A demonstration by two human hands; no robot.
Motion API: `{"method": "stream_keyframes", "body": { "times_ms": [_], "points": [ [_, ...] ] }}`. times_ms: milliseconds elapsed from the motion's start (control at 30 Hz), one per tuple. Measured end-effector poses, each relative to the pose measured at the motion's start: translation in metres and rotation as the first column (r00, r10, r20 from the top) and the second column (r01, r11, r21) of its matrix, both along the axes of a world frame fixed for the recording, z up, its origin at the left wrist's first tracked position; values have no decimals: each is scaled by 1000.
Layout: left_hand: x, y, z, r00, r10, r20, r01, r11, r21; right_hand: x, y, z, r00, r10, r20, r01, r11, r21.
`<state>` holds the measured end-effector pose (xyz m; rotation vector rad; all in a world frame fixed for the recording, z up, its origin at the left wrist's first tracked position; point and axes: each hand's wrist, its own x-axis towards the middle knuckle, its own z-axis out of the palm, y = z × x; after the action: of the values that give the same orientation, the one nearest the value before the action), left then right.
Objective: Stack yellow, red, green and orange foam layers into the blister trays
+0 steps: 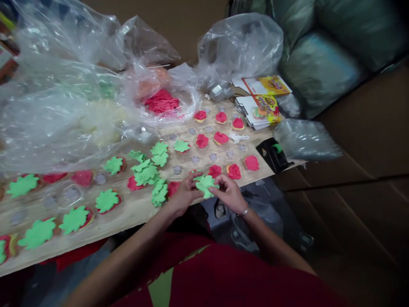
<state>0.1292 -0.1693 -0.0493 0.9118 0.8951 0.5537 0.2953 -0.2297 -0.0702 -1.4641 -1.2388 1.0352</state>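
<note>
Near the front edge of the table, a green leaf-shaped foam piece [207,186] is held between both hands. My left hand [185,195] has its fingers closed at the piece's left side, where some more green shows. On the opposite side, my right hand [230,195] pinches its edge with thumb and fingers. Just beyond are red crumpled pieces [234,171] sitting on yellowish bases in clear plastic trays. Left of my hands lies a loose pile of green leaf pieces [146,172]. Further left, green leaves [108,200] cover several of the red pieces.
An open clear bag with red pieces [162,102] stands at the back, beside large clear plastic bags [57,98]. Printed cards [266,102] lie back right. A black tape dispenser [274,155] sits at the table's right end, near a clear plastic packet [308,138].
</note>
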Motion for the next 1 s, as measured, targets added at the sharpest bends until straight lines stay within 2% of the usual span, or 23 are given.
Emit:
{"method": "stream_keyframes", "body": {
  "times_ms": [67, 133, 200, 267, 333, 433, 500, 567, 633, 700, 767, 867, 900, 933, 1000],
  "points": [
    [22, 9, -8, 999, 21, -24, -20, 997, 74, 22, 6, 0, 995, 9, 98, -10, 1000, 9],
    [38, 17, -16, 994, 53, -93, -37, 986, 164, 37, 16, -1, 958, 5, 286, -9, 1000, 11],
    [44, 22, -22, 984, 77, -162, -37, 970, 241, 44, 26, -4, 873, 43, 486, -46, 999, -6],
    [37, 23, -24, 974, 104, -201, -40, 954, 299, 45, 33, -7, 775, 95, 625, -101, 995, -25],
    [17, 21, -23, 968, 127, -216, -45, 936, 349, 43, 34, -9, 690, 131, 711, -149, 988, -37],
    [-36, 15, -15, 918, 224, -328, -45, 879, 475, 43, 28, -10, 593, 111, 798, -165, 986, -14],
    [-76, 10, -9, 782, 374, -498, 13, 790, 613, 44, 26, -7, 561, 46, 827, -153, 987, 49],
    [-112, 7, -4, 549, 536, -641, 144, 695, 704, 41, 31, -3, 590, -20, 807, -148, 980, 133],
    [-137, 9, -3, 328, 633, -701, 262, 652, 711, 24, 45, 2, 667, 3, 745, -206, 962, 181],
    [-148, 15, -7, 216, 659, -721, 314, 652, 690, -8, 66, 10, 709, 128, 694, -334, 927, 171],
    [-149, 22, -13, 187, 651, -736, 353, 655, 669, -51, 89, 16, 661, 284, 694, -490, 865, 112],
    [-146, 30, -19, 174, 639, -749, 379, 658, 650, -113, 124, 22, 493, 433, 754, -638, 770, -26],
    [-146, 32, -20, 170, 648, -743, 373, 655, 657, -126, 134, 22, 451, 439, 777, -630, 774, -71],
    [-148, 34, -20, 170, 662, -730, 363, 646, 671, -135, 144, 22, 426, 425, 799, -588, 801, -112],
    [-153, 42, -18, 191, 688, -700, 350, 618, 704, -139, 158, 23, 414, 362, 835, -439, 883, -165]
  ]
}}
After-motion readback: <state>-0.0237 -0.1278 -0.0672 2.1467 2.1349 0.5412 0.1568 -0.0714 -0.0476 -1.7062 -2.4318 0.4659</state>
